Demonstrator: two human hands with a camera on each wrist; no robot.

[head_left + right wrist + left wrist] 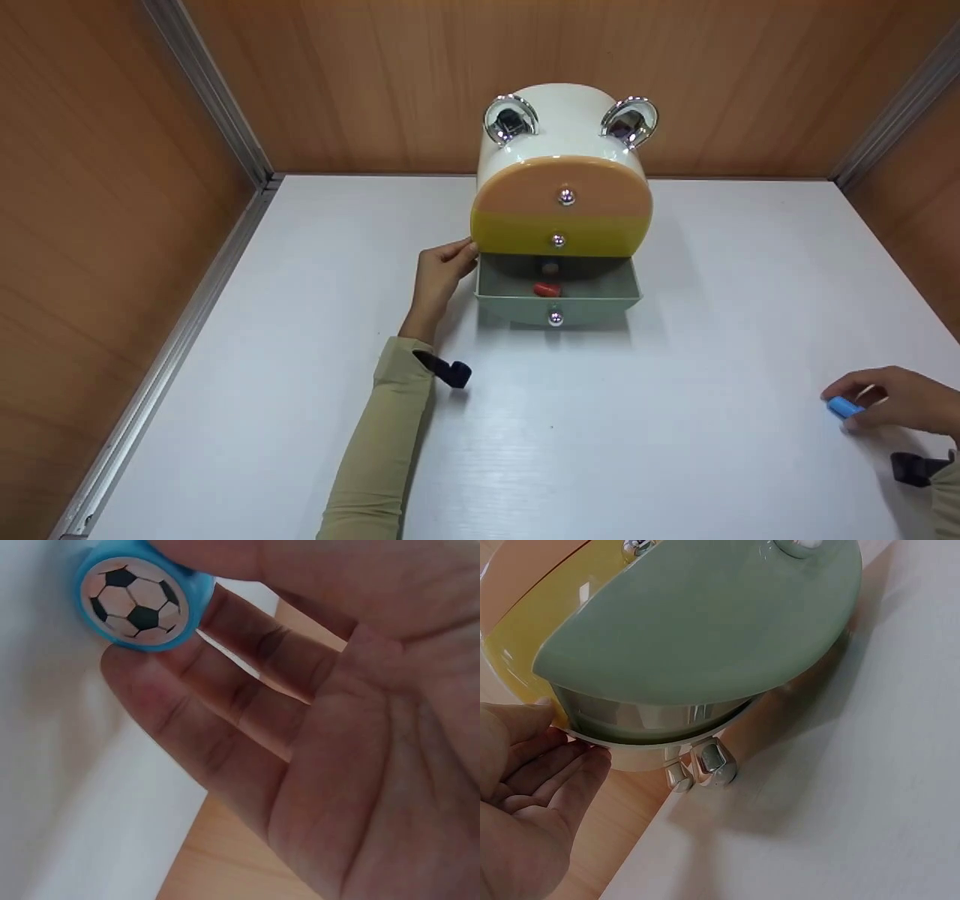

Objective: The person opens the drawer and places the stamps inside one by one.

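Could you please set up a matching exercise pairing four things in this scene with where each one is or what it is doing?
Things:
1. red piece
2. blue cap
3. left hand
4. green drawer

States:
a. pulled open at the bottom
b. pinched by the right hand
c. lying inside the drawer
d. resting against the cabinet's side

Pairs: 1-c, 2-b, 3-d, 4-a

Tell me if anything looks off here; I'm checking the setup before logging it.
Nothing looks damaged or spilled. The drawer unit stands upright on the table; only its green bottom drawer is pulled out, with a small red item inside. The left hand touches the unit's side, and the right hand pinches a blue football-print piece.
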